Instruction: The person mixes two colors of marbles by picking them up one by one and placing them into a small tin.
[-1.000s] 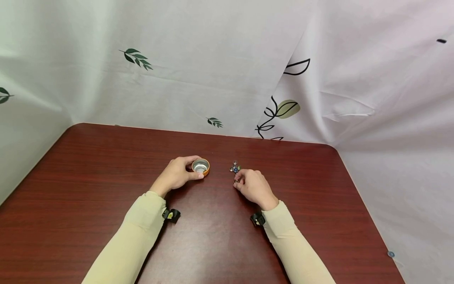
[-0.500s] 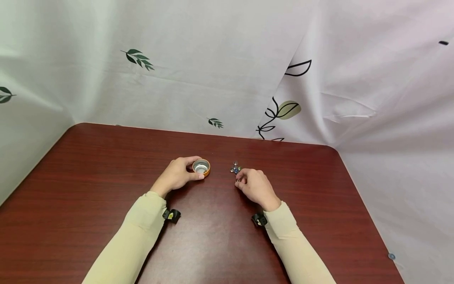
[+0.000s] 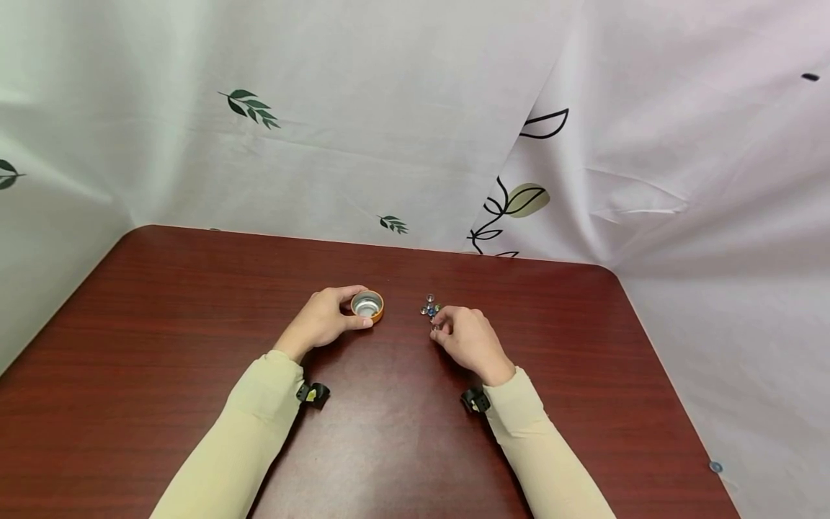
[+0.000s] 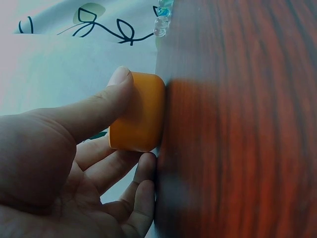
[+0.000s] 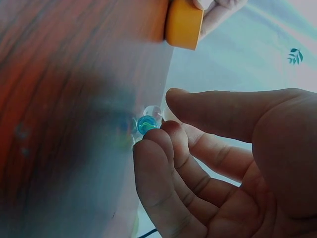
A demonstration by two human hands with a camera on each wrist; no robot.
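My left hand [image 3: 324,316] grips a small round tin [image 3: 367,305], orange outside and silvery inside, between thumb and fingers. It stands upright on the table, its mouth upward; a small yellowish spot shows inside, too small to tell. In the left wrist view the thumb lies along the orange wall [image 4: 143,111]. To the right, several glass marbles [image 3: 431,311], clear and blue, sit in a cluster. Just in front of them my right hand [image 3: 468,337] pinches a small clear marble [image 3: 435,329] between thumb and index finger. The right wrist view shows a blue marble [image 5: 147,124] beyond the fingertips.
The reddish-brown wooden table [image 3: 363,447] runs back to a pale curtain [image 3: 337,130] with leaf prints. Similar cloth hangs at the left and right. A black wrist camera [image 3: 314,393] is strapped at each sleeve.
My right hand has shifted slightly right and away from me, with the small marble still at its fingertips. The left hand and the tin have stayed put.
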